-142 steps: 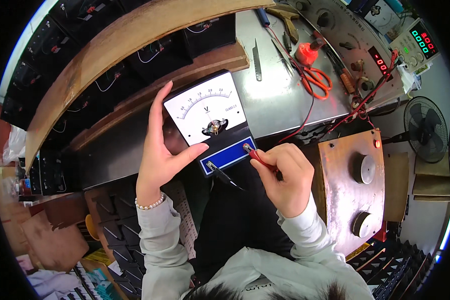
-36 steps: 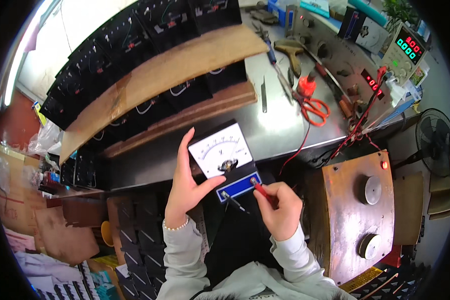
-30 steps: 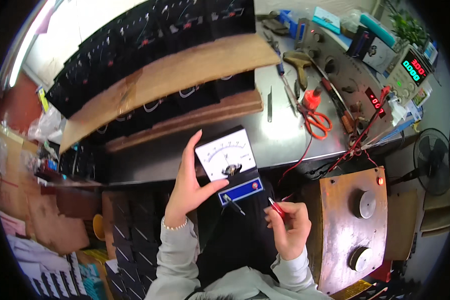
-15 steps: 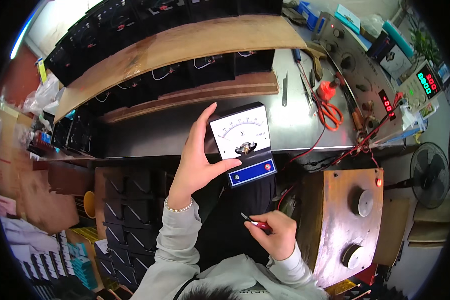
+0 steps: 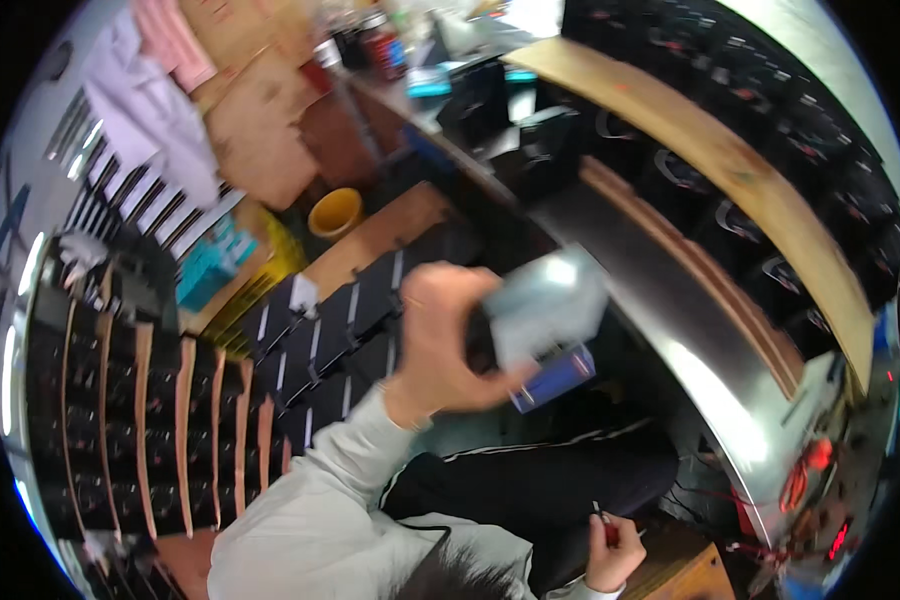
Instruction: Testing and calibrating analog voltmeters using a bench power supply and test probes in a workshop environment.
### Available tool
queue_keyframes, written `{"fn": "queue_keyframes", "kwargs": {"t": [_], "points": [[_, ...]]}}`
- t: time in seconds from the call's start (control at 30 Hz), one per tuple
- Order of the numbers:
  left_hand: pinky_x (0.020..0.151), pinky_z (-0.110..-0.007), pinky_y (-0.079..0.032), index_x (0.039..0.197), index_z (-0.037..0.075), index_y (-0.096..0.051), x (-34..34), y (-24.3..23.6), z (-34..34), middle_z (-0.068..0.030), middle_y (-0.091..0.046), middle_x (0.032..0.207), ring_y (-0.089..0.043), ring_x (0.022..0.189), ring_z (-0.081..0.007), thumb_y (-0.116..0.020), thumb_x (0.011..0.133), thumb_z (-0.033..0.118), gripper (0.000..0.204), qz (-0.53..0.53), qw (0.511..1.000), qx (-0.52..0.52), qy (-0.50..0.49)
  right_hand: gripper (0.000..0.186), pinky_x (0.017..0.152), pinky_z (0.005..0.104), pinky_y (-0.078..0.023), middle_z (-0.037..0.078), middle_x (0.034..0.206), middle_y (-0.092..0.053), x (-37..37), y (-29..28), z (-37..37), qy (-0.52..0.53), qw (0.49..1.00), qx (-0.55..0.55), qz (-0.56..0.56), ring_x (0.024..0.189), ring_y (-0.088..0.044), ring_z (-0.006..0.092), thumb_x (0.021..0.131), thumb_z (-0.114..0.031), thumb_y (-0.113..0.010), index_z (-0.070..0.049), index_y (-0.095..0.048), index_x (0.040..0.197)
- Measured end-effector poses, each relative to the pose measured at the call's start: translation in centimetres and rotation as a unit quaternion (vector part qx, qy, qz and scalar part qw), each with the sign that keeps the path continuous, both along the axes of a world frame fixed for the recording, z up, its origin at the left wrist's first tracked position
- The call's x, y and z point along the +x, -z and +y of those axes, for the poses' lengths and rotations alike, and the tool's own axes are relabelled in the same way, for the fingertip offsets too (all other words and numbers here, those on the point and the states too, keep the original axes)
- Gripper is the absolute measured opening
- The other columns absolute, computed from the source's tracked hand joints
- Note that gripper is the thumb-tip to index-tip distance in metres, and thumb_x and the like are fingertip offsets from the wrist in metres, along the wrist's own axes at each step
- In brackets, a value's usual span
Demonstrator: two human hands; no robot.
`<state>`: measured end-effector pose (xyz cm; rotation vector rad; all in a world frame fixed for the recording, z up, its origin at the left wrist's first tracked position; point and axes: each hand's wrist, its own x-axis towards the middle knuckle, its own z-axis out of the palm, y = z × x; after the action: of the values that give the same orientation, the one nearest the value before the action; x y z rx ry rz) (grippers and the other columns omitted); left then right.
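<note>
Left hand (image 5: 448,335) pinches the meter (image 5: 550,315), which lies to its right.
Right hand (image 5: 618,558), lower and well apart, pinches a red clip (image 5: 609,532).

From where I stand, the meter (image 5: 545,312) shows a pale, glare-washed grey-white face and a blue strip (image 5: 560,379); the clip (image 5: 611,533) is red. The sleeve (image 5: 310,475) is off-white, the black trousers (image 5: 540,475) carry a white stripe. The worktop (image 5: 670,345) gleams silver, beside a tan board (image 5: 730,175), yellow bucket (image 5: 336,213), lavender cloth (image 5: 150,110) and orange-red scissors (image 5: 794,484).
</note>
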<state>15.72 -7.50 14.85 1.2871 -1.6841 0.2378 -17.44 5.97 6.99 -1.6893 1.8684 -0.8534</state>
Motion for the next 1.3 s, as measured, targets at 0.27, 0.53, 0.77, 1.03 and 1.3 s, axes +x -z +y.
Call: {"fn": "queue_keyframes", "kwargs": {"t": [0.27,0.53,0.77,1.03,1.3], "points": [[0.098,-0.045,-0.045,0.128,0.004,-0.053,26.2,-2.0,1.4,-0.017,-0.056,0.116,-0.054,0.111,-0.0371,-0.084,0.062,0.021,0.075,-0.25,0.866,0.112,-0.418,0.015,0.066,0.0272,-0.055,0.009,0.078,-0.073,-1.0,-0.9,-3.1,-0.062,0.997,0.012,0.042,0.068,-0.064,0.0102,0.087,-0.011,-0.081,0.0,-0.073,0.093],[0.079,-0.048,-0.058,0.145,0.025,-0.045,32.8,3.5,-0.1,-0.0264,-0.052,0.129,-0.064,0.108,-0.0436,-0.049,0.085,-0.008,0.069,-0.347,0.818,0.342,-0.305,0.016,0.066,0.0251,-0.053,0.006,0.079,-0.071,-1.9,-0.9,-2.2,-0.051,0.998,0.022,0.01,0.069,-0.061,0.0092,0.088,-0.008,-0.079,0.003,-0.071,0.096],[0.082,-0.043,-0.055,0.101,0.007,-0.056,40.6,10.6,-0.2,-0.017,-0.062,0.095,-0.065,0.097,-0.0354,-0.051,0.089,0.005,0.013,-0.366,0.825,0.394,-0.174,0.016,0.061,0.0229,-0.05,0.003,0.075,-0.069,-3.8,-0.4,-2.1,0.026,0.999,0.044,-0.005,0.063,-0.058,0.0067,0.09,-0.012,-0.078,0.001,-0.072,0.097],[0.1,-0.046,-0.049,0.083,0.011,-0.073,45.0,20.2,3.0,-0.0126,-0.071,0.086,-0.068,0.088,-0.0299,-0.061,0.08,0.012,0.013,-0.347,0.696,0.585,-0.229,0.015,0.058,0.0244,-0.049,0.008,0.068,-0.069,-1.3,-1.7,-2.5,0.07,0.995,0.045,-0.057,0.062,-0.062,0.0089,0.078,-0.005,-0.081,0.002,-0.07,0.085],[0.095,-0.038,-0.05,0.114,-0.002,-0.065,18.3,-2.1,-9.6,-0.0154,-0.067,0.115,-0.065,0.106,-0.0295,-0.065,0.089,-0.004,0.025,-0.077,0.994,-0.039,-0.073,0.017,0.057,0.0255,-0.049,0.009,0.068,-0.068,-2.3,-2.3,-1.8,0.092,0.993,0.004,-0.077,0.059,-0.063,0.0106,0.076,-0.008,-0.084,0.001,-0.073,0.086]]}}
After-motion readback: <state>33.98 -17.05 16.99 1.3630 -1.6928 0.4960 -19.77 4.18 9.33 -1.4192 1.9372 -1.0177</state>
